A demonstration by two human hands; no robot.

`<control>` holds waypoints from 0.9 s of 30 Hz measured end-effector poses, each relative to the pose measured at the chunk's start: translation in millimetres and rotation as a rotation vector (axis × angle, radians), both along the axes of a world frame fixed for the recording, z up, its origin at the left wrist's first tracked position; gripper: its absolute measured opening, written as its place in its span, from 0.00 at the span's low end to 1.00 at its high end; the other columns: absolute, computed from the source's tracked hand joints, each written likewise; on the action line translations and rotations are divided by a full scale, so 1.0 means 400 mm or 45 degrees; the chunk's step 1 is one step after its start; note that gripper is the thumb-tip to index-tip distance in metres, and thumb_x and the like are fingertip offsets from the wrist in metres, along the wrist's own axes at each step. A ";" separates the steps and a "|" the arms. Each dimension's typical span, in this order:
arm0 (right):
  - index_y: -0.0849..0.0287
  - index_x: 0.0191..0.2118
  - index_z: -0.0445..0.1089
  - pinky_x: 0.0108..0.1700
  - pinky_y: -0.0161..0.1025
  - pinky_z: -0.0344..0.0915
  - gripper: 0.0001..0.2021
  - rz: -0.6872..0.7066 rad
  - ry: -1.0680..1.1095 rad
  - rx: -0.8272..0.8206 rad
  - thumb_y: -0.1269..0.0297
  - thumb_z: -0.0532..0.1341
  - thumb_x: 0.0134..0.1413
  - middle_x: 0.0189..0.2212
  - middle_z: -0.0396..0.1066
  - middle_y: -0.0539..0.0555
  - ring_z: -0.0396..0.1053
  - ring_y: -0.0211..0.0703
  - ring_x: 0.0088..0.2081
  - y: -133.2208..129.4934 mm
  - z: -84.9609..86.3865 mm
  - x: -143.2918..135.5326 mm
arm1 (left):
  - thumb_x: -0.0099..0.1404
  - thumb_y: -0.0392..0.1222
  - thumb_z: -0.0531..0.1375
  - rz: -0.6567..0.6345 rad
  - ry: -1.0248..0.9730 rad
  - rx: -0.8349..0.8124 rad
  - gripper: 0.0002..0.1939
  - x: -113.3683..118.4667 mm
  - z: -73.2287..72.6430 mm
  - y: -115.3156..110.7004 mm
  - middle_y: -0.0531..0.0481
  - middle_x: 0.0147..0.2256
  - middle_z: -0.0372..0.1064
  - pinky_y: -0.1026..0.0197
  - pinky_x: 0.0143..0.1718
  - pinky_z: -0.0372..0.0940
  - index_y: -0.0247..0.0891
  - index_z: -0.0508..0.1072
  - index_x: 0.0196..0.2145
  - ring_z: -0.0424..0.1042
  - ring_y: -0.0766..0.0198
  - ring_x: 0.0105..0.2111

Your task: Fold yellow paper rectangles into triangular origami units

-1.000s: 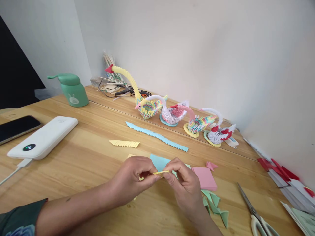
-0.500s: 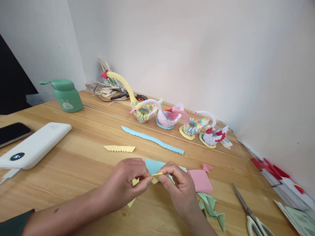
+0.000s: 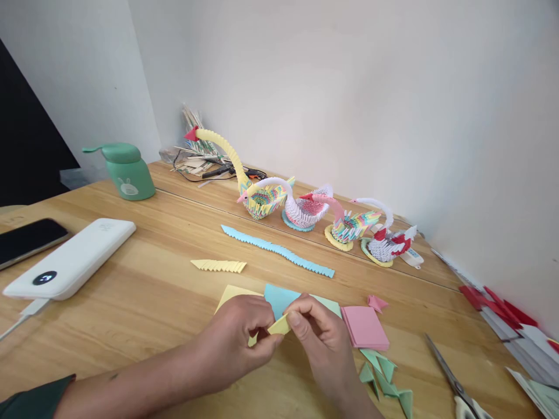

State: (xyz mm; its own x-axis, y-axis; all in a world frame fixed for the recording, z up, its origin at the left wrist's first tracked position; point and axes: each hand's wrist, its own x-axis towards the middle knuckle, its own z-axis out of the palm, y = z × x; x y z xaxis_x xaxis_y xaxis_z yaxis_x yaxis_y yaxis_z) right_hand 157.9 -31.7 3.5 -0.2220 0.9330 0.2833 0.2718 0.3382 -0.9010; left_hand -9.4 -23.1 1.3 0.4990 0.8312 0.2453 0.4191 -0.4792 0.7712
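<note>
Paper [image 3: 279, 325], yellow, pinched at opposite ends between left hand [image 3: 239, 334] and right hand [image 3: 322, 334] — apparently for steady control — with blue sheet [image 3: 278, 298] just beyond both and pink stack [image 3: 365, 327] beside right hand, presumably for easy reach.

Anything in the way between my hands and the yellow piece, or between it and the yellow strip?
Nothing visible parts your left hand or right hand from the yellow piece; both pinch it. Toward the yellow strip, your left hand lies between, with yellow paper beyond.
</note>
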 end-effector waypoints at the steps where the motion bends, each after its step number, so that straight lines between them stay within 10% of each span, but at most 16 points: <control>1: 0.58 0.26 0.65 0.29 0.33 0.58 0.11 0.005 0.004 -0.019 0.63 0.55 0.58 0.22 0.63 0.48 0.62 0.38 0.26 -0.001 0.000 -0.001 | 0.57 0.33 0.55 0.015 0.027 0.046 0.15 0.000 0.000 -0.001 0.57 0.19 0.53 0.67 0.24 0.50 0.37 0.52 0.18 0.56 0.70 0.21; 14: 0.58 0.25 0.66 0.27 0.32 0.59 0.09 -0.053 0.008 -0.083 0.61 0.60 0.53 0.21 0.65 0.47 0.62 0.37 0.25 -0.003 0.003 -0.007 | 0.60 0.33 0.52 0.069 -0.043 0.111 0.11 -0.007 0.022 0.002 0.56 0.18 0.58 0.68 0.26 0.53 0.35 0.64 0.20 0.58 0.70 0.21; 27: 0.58 0.24 0.65 0.27 0.33 0.57 0.11 -0.116 0.047 -0.094 0.60 0.57 0.55 0.20 0.63 0.47 0.59 0.36 0.23 0.004 -0.001 0.005 | 0.56 0.34 0.54 0.022 -0.195 -0.480 0.09 0.004 0.018 0.000 0.58 0.18 0.53 0.69 0.22 0.51 0.36 0.62 0.19 0.53 0.71 0.20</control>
